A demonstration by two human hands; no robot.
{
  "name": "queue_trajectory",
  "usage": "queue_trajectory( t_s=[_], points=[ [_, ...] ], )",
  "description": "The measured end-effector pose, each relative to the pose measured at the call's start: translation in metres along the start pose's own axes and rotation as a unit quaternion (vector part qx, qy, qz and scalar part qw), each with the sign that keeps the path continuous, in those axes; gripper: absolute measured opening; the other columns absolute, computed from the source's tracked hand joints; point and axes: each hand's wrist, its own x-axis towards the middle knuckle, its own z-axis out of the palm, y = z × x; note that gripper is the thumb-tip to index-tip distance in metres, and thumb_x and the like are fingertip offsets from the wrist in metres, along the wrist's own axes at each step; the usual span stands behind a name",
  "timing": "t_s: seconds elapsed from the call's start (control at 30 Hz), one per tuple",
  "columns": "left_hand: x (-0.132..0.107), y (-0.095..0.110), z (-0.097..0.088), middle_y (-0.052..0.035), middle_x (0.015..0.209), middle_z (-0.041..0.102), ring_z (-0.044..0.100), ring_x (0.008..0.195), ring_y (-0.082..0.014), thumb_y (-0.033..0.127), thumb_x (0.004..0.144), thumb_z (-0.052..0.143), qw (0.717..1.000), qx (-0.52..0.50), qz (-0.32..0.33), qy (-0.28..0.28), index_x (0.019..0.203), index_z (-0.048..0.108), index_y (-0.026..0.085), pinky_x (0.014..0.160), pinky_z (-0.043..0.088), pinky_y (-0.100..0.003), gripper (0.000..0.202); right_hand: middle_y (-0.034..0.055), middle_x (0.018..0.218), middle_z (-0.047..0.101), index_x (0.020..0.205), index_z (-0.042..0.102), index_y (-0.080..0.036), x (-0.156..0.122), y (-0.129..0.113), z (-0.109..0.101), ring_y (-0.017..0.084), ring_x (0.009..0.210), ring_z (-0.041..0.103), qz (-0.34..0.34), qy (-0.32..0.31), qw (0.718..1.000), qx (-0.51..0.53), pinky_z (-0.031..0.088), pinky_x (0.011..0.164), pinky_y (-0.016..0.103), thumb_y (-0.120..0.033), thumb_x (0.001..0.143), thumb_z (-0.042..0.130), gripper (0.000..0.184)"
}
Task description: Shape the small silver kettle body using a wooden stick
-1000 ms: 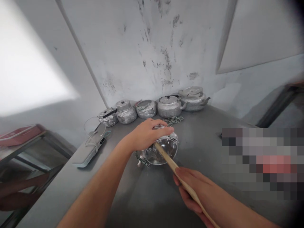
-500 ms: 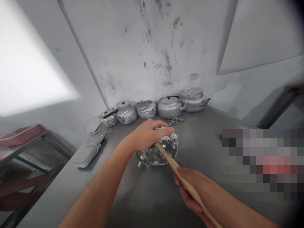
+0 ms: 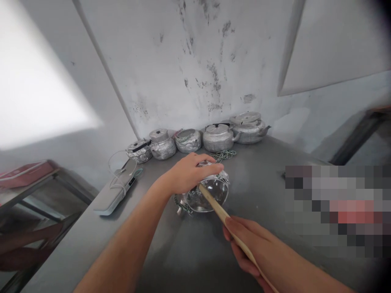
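On the grey table, a shiny metal kettle [image 3: 207, 198] lies tipped, its round mouth facing me. My left hand [image 3: 195, 173] is wrapped over its upper side and steadies it. A patterned cord [image 3: 183, 205] hangs at the kettle's lower left. In my right hand [image 3: 244, 244] is a pale wooden stick [image 3: 215, 204], which slants up to the left. Its far end reaches into the kettle's mouth, by the rim under my left hand. What the tip touches inside is hidden.
Several dented metal kettles [image 3: 218, 140] line the wall end of the table [image 3: 171, 252]. Another cord [image 3: 224, 156] lies before them. On the left are a grey case-like device [image 3: 117, 199] with a white cable and a pink tray [image 3: 27, 174] on a rack. A pixelated area covers the right side.
The wooden stick and my right hand have shifted very slightly to the left. My left hand and the kettle have hardly moved.
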Motion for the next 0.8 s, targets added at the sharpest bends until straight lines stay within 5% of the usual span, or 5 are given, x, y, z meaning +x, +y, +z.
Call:
queue_trajectory(
  t_s=[0.8],
  points=[
    [-0.0009,0.0013,-0.0003,-0.0020,0.137,0.057,0.050,0.127,-0.0293,0.069,0.094,0.044,1.000,0.009,0.005,-0.002,0.127,0.065,0.034,0.107,0.040,-0.040,0.052,-0.0075,0.056,0.043,0.091,0.052,-0.027,-0.0052,-0.0062,-0.0018,0.005,0.030,0.025,0.014,0.004,1.000,0.016,0.020,0.030,0.018,-0.055,0.098,0.034,0.034]
  ],
)
